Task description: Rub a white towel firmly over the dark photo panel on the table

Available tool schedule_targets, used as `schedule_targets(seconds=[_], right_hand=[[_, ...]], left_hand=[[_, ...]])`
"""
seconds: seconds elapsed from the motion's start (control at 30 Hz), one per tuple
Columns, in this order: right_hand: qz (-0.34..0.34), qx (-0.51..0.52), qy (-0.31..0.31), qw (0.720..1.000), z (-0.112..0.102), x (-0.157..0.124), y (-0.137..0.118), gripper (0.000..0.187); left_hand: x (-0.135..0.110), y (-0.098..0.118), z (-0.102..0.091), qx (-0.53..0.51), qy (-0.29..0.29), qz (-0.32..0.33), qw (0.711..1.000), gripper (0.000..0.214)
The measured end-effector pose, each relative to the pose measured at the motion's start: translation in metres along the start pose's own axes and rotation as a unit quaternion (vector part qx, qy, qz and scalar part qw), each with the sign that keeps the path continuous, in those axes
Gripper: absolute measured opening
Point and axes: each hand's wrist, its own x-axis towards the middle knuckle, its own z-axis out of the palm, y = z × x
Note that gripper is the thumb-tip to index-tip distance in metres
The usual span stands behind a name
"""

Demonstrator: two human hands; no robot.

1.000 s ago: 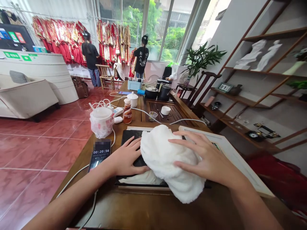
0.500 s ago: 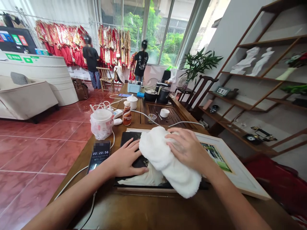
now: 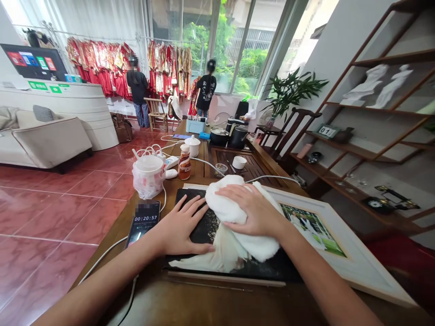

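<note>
A dark framed picture (image 3: 204,226) lies flat on the wooden table (image 3: 210,303) in front of me. My left hand (image 3: 181,228) rests flat on its left part, fingers spread. My right hand (image 3: 253,210) presses down on a fluffy white towel (image 3: 231,208) bunched on the picture's upper middle, fingers curled over the cloth. A white-framed photo (image 3: 340,253) lies to the right, partly under the towel and my right forearm.
A phone (image 3: 143,222) showing a timer lies left of the picture, with a cable. Beyond are a bagged white cup (image 3: 148,174), a bottle (image 3: 184,165), a lidded cup, a tea tray and kettles. Shelves stand right. Two people stand far off by red garments.
My right hand has slid the towel up and away across the picture, uncovering its lower part and more of the white-framed photo. My left hand has stayed in place.
</note>
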Motion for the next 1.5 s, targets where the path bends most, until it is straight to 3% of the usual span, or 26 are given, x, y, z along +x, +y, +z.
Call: schedule_targets(seconds=[0.17,0.5,0.7,0.83,0.93,1.13,1.23,1.5], right_hand=[[0.000,0.022,-0.012,1.000,-0.003,0.004,0.019,0.077],[-0.056,0.001,0.000,0.998,0.007,0.000,0.032,0.059],[-0.072,0.047,-0.053,0.995,0.003,-0.011,0.015,0.058],[-0.133,0.081,-0.081,0.985,0.000,-0.019,-0.007,0.059],[-0.166,0.094,-0.091,0.977,0.000,-0.021,-0.010,0.060],[-0.084,0.051,-0.045,0.994,0.006,-0.015,0.031,0.055],[-0.074,0.039,-0.020,0.996,0.007,-0.014,0.040,0.054],[-0.137,0.114,-0.099,0.979,0.000,-0.020,-0.012,0.058]], left_hand=[[0.002,0.001,-0.002,-0.006,-0.008,-0.009,1.000,0.102],[0.007,0.000,0.006,0.023,-0.015,-0.033,0.999,0.105],[0.011,-0.002,0.012,0.034,-0.003,-0.026,0.999,0.101],[0.011,-0.004,0.015,0.051,-0.019,-0.021,0.998,0.093],[0.010,-0.006,0.016,0.058,-0.030,-0.023,0.998,0.094],[0.010,-0.005,0.015,0.032,-0.013,-0.029,0.999,0.103],[0.010,-0.005,0.014,0.029,-0.010,-0.031,0.999,0.104],[0.008,-0.008,0.018,0.041,-0.016,-0.023,0.999,0.095]])
